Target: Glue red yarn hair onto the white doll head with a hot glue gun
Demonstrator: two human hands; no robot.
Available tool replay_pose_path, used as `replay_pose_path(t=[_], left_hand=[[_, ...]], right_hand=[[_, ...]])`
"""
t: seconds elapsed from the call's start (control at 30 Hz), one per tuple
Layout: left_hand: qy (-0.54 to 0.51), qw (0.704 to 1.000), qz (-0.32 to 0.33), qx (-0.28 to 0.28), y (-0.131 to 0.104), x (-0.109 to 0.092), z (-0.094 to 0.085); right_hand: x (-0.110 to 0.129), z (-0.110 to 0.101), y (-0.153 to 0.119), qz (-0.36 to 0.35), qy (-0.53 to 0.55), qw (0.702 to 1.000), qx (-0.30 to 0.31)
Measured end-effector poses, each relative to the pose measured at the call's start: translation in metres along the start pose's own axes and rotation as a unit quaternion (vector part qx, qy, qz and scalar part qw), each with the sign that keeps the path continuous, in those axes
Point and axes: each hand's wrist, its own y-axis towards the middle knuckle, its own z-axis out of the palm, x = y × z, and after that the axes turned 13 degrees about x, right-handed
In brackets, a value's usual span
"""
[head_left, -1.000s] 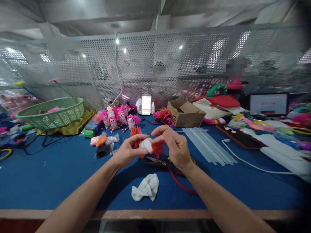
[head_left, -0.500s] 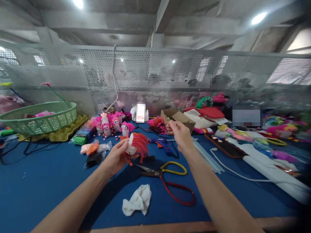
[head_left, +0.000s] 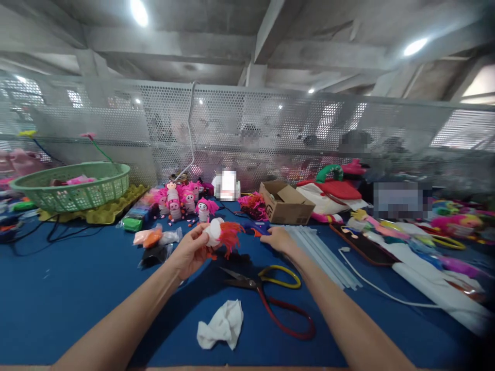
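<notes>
My left hand (head_left: 190, 249) grips a small doll (head_left: 214, 232) with a white body and red-and-pink yarn hair that points right. Small orange bits show under the doll. To the right, my right hand (head_left: 280, 240) is closed around the handle of a blue glue gun (head_left: 256, 227) lying on the table; the hand hides much of it. Between my forearms lie open scissors (head_left: 252, 284), one handle loop yellow and the other red. Nearer to me is a crumpled white tissue (head_left: 221, 324).
Finished-looking pink-haired dolls (head_left: 175, 206) stand at the back beside bags of coloured clay (head_left: 152, 237). A green basket (head_left: 73, 188) is at left. Behind my right hand are a cardboard box (head_left: 288, 206), pink yarn (head_left: 253, 205) and translucent glue sticks (head_left: 323, 257). A white cable (head_left: 386, 294) runs right.
My right hand has come down from the cardboard box onto the glue gun's handle. The doll in my left hand has turned, its white end now facing more toward me.
</notes>
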Motion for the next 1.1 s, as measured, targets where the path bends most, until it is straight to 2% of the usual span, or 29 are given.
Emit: replay_pose_path(t=[0.13,0.27,0.3,0.37,0.43,0.53,0.67,0.77,0.93,1.1], left_hand=[[0.010,1.000,-0.014,0.012,-0.001,0.001,-0.002],[0.014,1.000,-0.010,0.012,-0.001,0.001,-0.002],[0.014,1.000,-0.006,0.010,-0.001,0.001,-0.001],[0.017,1.000,-0.001,0.002,-0.001,0.000,-0.001],[0.022,1.000,0.005,-0.012,0.000,-0.001,-0.001],[0.031,0.999,0.008,-0.027,0.000,-0.001,-0.003],[0.046,0.998,0.005,-0.034,0.000,-0.001,-0.005],[0.055,0.997,0.010,-0.046,0.000,-0.003,-0.005],[0.066,0.995,0.020,-0.072,0.000,-0.009,-0.002],[0.076,0.993,0.031,-0.081,0.000,-0.011,0.000]], right_hand=[[0.019,-0.011,-0.018,-0.043,0.061,0.997,0.001],[0.035,-0.014,-0.046,-0.127,0.139,0.981,0.053],[0.038,-0.013,-0.052,-0.160,0.190,0.965,0.082],[0.043,-0.012,-0.062,-0.168,0.264,0.942,0.119],[0.047,-0.009,-0.070,-0.156,0.276,0.941,0.121],[0.050,-0.004,-0.079,-0.149,0.254,0.948,0.124],[0.048,0.002,-0.086,-0.183,0.190,0.956,0.132],[0.044,0.003,-0.088,-0.190,0.140,0.966,0.110],[0.042,0.002,-0.095,-0.156,-0.009,0.986,0.066],[0.048,0.003,-0.101,-0.180,-0.112,0.977,0.018]])
